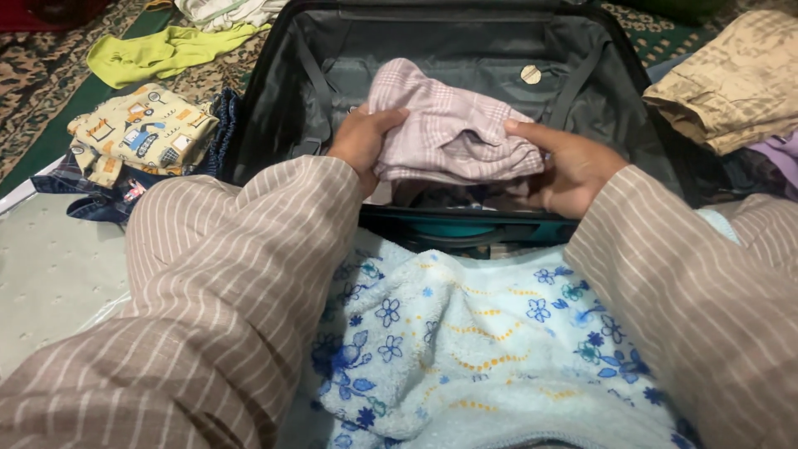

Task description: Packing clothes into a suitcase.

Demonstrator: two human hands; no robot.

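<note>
Gripping a folded checked garment, fingers seemingly partly hidden beneath

Round tan label on suitcase lining (small).

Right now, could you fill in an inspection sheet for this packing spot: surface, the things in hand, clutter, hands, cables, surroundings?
Surface: patterned carpet; pale mat at the left.
Things in hand: folded pink checked garment, held over the open dark suitcase.
Clutter: cartoon-print cloth on denim, green garment, tan garment, lilac cloth.
Hands: left hand and right hand both grip the garment, one at each end.
Cables: nothing seen.
Surroundings: blue flowered towel across the lap; striped sleeves.
</note>
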